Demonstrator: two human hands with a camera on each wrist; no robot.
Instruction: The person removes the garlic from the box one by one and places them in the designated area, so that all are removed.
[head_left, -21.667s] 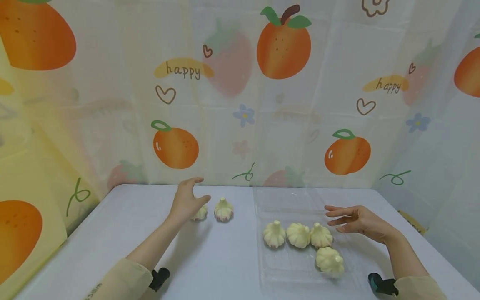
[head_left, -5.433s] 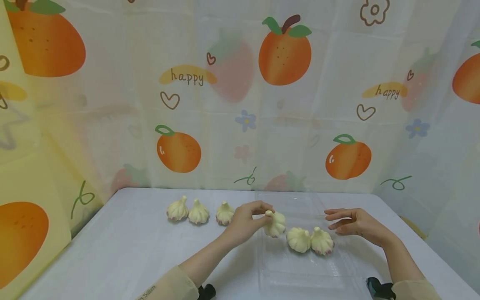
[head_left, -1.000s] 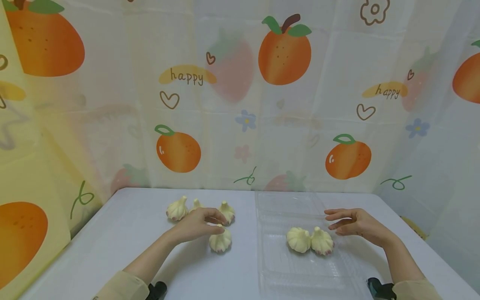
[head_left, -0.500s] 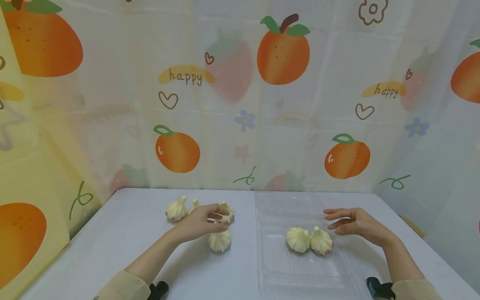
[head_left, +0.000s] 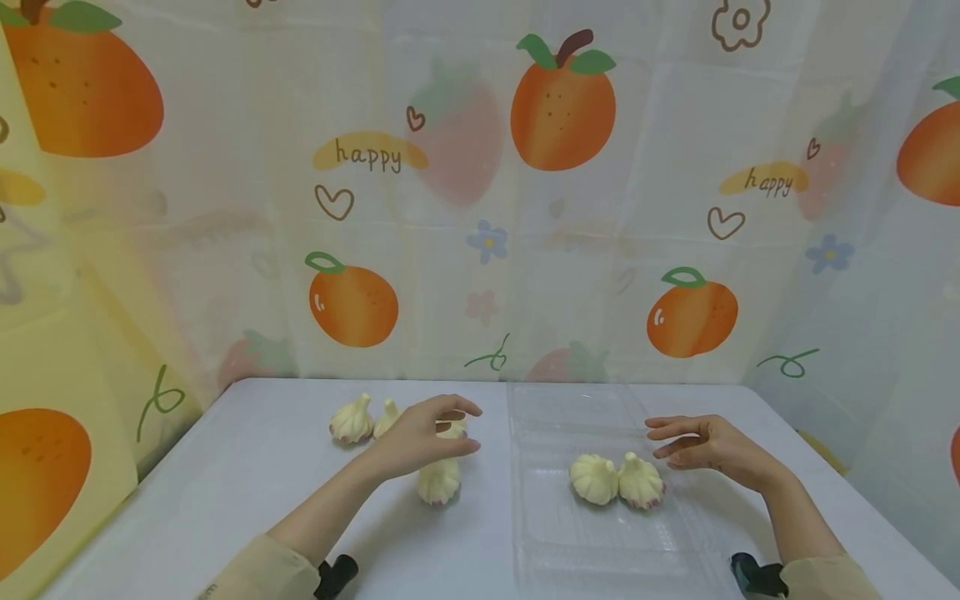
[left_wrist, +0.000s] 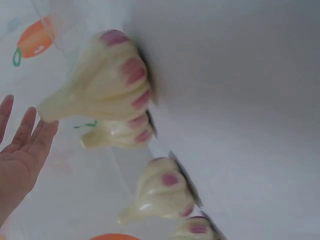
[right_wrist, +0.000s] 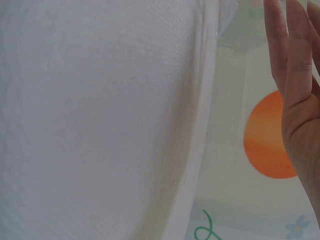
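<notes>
In the head view my left hand (head_left: 412, 437) hovers over the left-hand garlic bulbs, its fingers and thumb apart and nothing between them. Beneath it stands a front garlic bulb (head_left: 438, 483), its top hidden by the hand. Another bulb (head_left: 453, 430) shows partly between finger and thumb. Further left are a bulb (head_left: 351, 419) and a partly covered one (head_left: 386, 417). The left wrist view has the nearest bulb (left_wrist: 107, 80) by the fingertips. Two bulbs, one (head_left: 594, 479) beside the other (head_left: 641, 482), touch in the clear tray. My right hand (head_left: 720, 450) holds nothing, fingers loosely extended near the tray's right side.
The shallow transparent plastic tray (head_left: 585, 571) lies on the right half of the white table (head_left: 225, 500). A fruit-printed curtain (head_left: 450, 292) hangs behind the table's back edge. Black wrist straps (head_left: 337, 575) show at both cuffs.
Earlier, several bulbs were in the tray; my left hand carried one leftward from it onto the table. Since then its fingers have spread and it has shifted slightly right. The right hand stays put.
</notes>
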